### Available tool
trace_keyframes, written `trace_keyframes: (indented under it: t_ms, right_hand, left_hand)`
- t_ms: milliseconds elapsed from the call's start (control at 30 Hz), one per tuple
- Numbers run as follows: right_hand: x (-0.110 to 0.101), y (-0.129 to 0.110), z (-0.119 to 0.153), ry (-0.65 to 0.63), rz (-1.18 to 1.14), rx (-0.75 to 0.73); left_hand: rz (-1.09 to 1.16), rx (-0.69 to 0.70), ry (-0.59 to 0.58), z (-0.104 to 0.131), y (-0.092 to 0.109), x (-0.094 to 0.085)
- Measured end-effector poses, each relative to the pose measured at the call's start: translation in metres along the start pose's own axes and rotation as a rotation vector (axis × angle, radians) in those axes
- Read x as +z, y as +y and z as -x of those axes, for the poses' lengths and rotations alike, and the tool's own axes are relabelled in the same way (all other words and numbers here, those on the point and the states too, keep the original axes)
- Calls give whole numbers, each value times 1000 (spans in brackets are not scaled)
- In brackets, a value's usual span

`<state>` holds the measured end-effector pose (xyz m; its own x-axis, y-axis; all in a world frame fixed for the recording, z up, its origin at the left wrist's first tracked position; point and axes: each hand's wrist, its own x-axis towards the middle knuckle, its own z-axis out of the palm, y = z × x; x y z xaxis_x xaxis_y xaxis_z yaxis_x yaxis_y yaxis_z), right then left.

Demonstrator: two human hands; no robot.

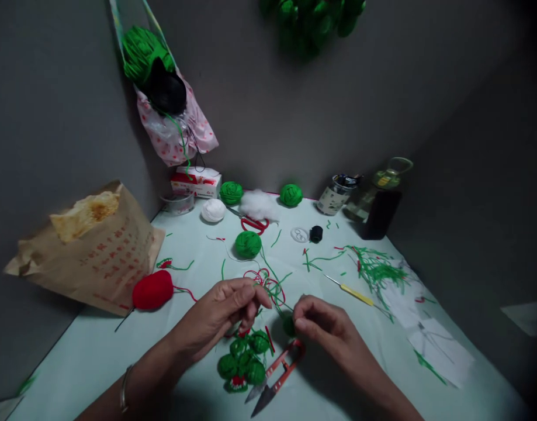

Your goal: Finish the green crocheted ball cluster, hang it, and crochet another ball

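My left hand [233, 304] is closed, thumb and fingers pinched on thin green yarn [282, 304] that runs across toward the right. Opposite it, my right hand [323, 321] pinches the yarn's other stretch, with a small dark green crocheted ball [288, 325] hanging by its fingertips. Below the left hand lies a cluster of green crocheted balls [246, 363] with bits of red and white. Orange-handled thread snips [277, 377] rest beside the cluster, blades toward me. Under and behind the fingers are loose red and green yarn ends [268, 282], partly hidden.
A green yarn ball [248, 244], a red yarn ball [153, 290] and red-handled scissors [255, 225] lie beyond my hands. A yellow crochet hook [356, 294] and green scraps [377, 269] are at right. A paper bag [97, 251] stands left, a bottle [380, 202] back right.
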<state>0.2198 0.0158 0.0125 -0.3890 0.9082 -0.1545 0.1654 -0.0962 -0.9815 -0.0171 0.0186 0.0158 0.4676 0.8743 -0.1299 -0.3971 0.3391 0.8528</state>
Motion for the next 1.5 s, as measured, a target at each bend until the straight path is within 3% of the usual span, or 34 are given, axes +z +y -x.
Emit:
trace_keyframes:
  t_ms: [133,367,467,567,667,733,800,867,1000,1133,1233,1333,1500]
  right_hand:
    - [6,6,2,-51,20,9]
    - [8,-1,1,-42,-113,28]
    - [5,-2,1,4,-176,12]
    - [1,-1,1,95,-231,-51]
    - [-4,-1,0,177,-252,-129]
    - [-6,-3,1,200,-249,-160]
    - [-7,-4,2,205,-230,-179]
    - [-5,-4,3,202,-202,-196]
    - [7,-3,7,109,-131,-208]
    - [18,-4,9,-10,-100,-170]
    - [17,-4,8,6,-105,-188]
    - [11,-3,5,89,-117,-217]
    - [6,-1,2,227,-218,-236]
  left_hand:
    - [-5,89,135,-4,-2,0]
    - [322,47,82,0,0,9]
    - [216,34,136,1,0,9]
    - [-126,16,140,0,-2,8]
    - [-476,-88,-14,0,-5,9]
    - [-579,-162,-175,2,-6,12]
    - [-602,-139,-259,6,-4,16]
    - [-591,0,-208,10,0,19]
    - [-474,276,15,15,6,23]
    - [-111,204,19,14,3,27]
    - [30,182,7,12,-1,30]
    - [-54,234,76,9,-5,29]
    - [-474,242,143,7,-16,25]
